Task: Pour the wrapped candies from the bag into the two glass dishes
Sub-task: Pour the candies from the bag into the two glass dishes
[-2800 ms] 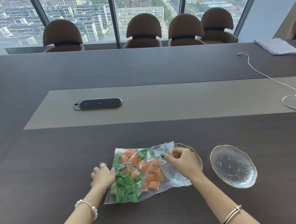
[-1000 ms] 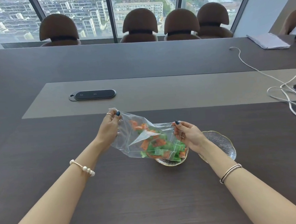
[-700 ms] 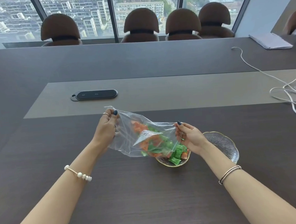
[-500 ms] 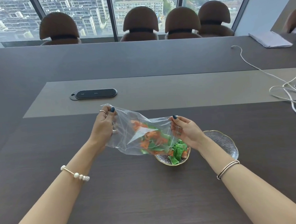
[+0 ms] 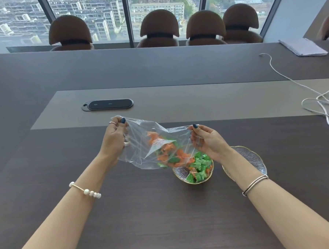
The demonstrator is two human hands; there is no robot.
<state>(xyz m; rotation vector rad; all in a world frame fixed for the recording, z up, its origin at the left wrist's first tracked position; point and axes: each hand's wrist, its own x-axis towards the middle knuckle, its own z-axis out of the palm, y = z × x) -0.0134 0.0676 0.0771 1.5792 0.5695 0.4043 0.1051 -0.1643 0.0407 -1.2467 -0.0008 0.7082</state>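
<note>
A clear plastic bag [image 5: 142, 148] with orange and green wrapped candies [image 5: 167, 152] hangs tilted above the table, mouth down to the right. My left hand [image 5: 114, 141] grips its raised closed end. My right hand [image 5: 206, 141] pinches the upper edge of its mouth. Candies lie heaped in the left glass dish [image 5: 178, 174], right under the bag's mouth. The right glass dish [image 5: 251, 156] sits just beside it, partly hidden by my right wrist; I see no candy in its visible part.
A black oval panel [image 5: 108, 104] is set in the grey centre strip. White cables [image 5: 315, 101] trail along the right side, a stack of papers [image 5: 302, 46] lies far right, and several brown chairs [image 5: 159, 29] line the table's far side.
The bag went from lying flat on the table to being held up and tilted over the left dish. More candies have slid out into that dish, and both hands rose slightly.
</note>
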